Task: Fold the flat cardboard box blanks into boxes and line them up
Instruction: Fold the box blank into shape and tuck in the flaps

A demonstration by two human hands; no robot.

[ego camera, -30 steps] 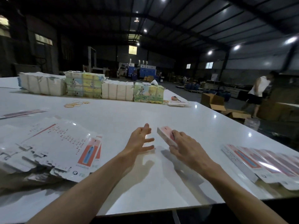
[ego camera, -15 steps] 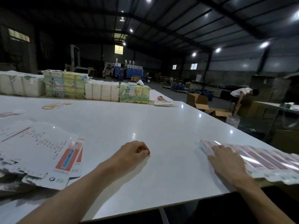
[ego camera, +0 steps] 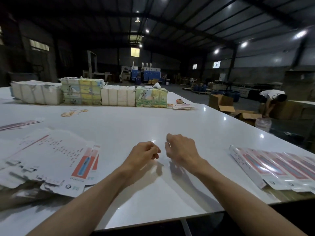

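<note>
Withdrawn from the row of folded boxes (ego camera: 272, 169) since half a second ago and brought in to mid-table: right hand (ego camera: 181, 149), now just beside left hand (ego camera: 144, 151), with only a narrow gap between the knuckles. Left hand raised a little too, and loosened from its earlier fist.

Wide stretch of bare white table (ego camera: 136, 123) ahead of both hands, reaching as far as the wrapped bundles (ego camera: 117, 97) lined up along the far edge. Near edge close under the forearms. Right edge running away on a diagonal behind the boxes, with open cartons (ego camera: 221, 103) and a bending person (ego camera: 271, 97) on the floor beyond it. Scattered rubber bands (ego camera: 73, 112) far off to the left, short of the bundles and well apart from either hand.

Stack of flat blanks (ego camera: 56, 160) at the near left, fanned untidily, its lower part blurred — well apart from the left fingers, bare table between. Row of folded boxes at the near right, lying side by side and overlapping, equally well apart from the right fingers.

Fingers of both hands loosely curled, tips turned down toward the surface, holding nothing — neither blank nor box in either hand. Cannot tell whether any fingertip touches the table.
</note>
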